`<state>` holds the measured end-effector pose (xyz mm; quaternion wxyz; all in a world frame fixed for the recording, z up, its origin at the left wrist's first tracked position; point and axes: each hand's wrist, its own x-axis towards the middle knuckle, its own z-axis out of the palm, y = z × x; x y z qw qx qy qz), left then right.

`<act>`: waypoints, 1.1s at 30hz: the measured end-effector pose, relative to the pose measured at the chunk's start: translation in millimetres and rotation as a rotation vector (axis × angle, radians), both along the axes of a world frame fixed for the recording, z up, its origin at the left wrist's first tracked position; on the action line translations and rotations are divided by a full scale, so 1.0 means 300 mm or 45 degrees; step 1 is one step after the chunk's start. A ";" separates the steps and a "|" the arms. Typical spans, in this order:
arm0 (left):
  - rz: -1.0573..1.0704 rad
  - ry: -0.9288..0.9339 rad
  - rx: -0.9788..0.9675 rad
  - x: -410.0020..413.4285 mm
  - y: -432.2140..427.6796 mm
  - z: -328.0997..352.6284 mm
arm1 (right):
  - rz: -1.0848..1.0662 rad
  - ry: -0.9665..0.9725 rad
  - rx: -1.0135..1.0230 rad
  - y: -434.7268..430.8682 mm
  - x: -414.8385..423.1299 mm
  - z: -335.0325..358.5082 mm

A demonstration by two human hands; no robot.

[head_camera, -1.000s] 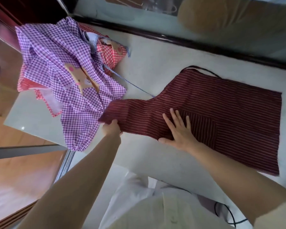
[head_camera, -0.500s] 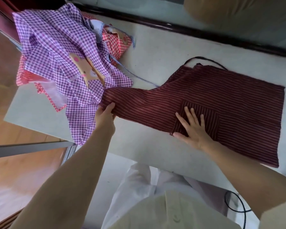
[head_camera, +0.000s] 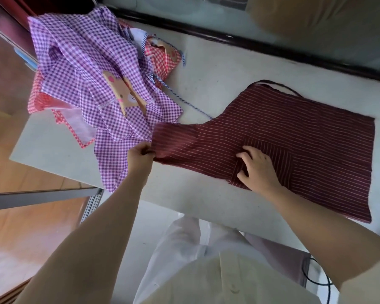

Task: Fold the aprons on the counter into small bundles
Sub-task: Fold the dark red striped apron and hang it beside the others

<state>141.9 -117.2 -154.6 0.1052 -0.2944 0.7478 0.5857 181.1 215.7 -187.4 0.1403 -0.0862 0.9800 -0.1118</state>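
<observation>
A maroon striped apron [head_camera: 305, 137] is spread flat on the counter [head_camera: 217, 80], patch pocket up, with its narrow bib end bunched at the left. Touching that end, a purple gingham apron [head_camera: 79, 62] with a bear patch is heaped in a crumpled pile and overhangs the near edge. A red gingham apron [head_camera: 162, 60] is partly buried beneath it.

On the counter [head_camera: 217, 84], a maroon striped apron [head_camera: 316, 139], bib [head_camera: 184, 141] in left hand [head_camera: 139, 156], pocket edge [head_camera: 237, 170] in right hand [head_camera: 259, 170].
</observation>
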 end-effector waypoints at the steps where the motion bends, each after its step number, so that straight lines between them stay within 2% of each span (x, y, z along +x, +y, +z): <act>1: -0.081 -0.054 -0.082 0.013 -0.027 -0.006 | -0.013 0.035 0.018 -0.003 -0.010 0.002; 2: -0.111 -0.128 -0.102 0.020 -0.050 -0.011 | -0.032 0.071 0.032 -0.004 -0.024 0.010; 4: -0.046 -0.288 0.043 0.014 -0.073 0.002 | -0.066 0.105 0.003 -0.020 -0.074 0.033; 6: 0.043 -0.336 0.194 -0.017 -0.069 0.026 | -0.039 0.112 -0.120 -0.064 -0.147 0.058; 8: 0.023 -0.227 0.199 -0.048 -0.049 0.034 | 0.033 0.100 -0.326 -0.134 -0.217 0.085; 11: -0.147 -0.011 0.049 -0.063 -0.048 0.043 | 0.082 -0.069 -0.567 -0.314 -0.323 0.140; 14: -0.379 0.192 -0.169 -0.048 -0.044 0.059 | 0.089 -0.389 -0.608 -0.473 -0.402 0.174; 17: -0.568 0.273 -0.326 -0.031 -0.071 0.050 | 0.085 -0.693 -0.542 -0.560 -0.446 0.182; 19: -0.631 0.176 -0.244 -0.024 -0.094 0.045 | 0.056 -0.725 -0.663 -0.573 -0.458 0.195; 22: -0.339 -0.082 0.114 -0.046 -0.105 0.051 | -0.005 -0.802 -0.935 -0.553 -0.454 0.227; 24: -0.203 -0.164 0.159 -0.068 -0.103 0.046 | 0.028 -0.947 -0.973 -0.527 -0.437 0.234; 26: -0.373 -0.185 -0.062 -0.079 -0.105 0.038 | 0.139 -1.049 -0.895 -0.499 -0.401 0.216; 29: -0.667 -0.274 -0.309 -0.091 -0.097 0.003 | 0.224 -1.019 -0.826 -0.465 -0.349 0.186; 33: -0.901 -0.133 -0.795 -0.104 -0.073 -0.013 | 0.218 -0.989 -0.845 -0.459 -0.323 0.184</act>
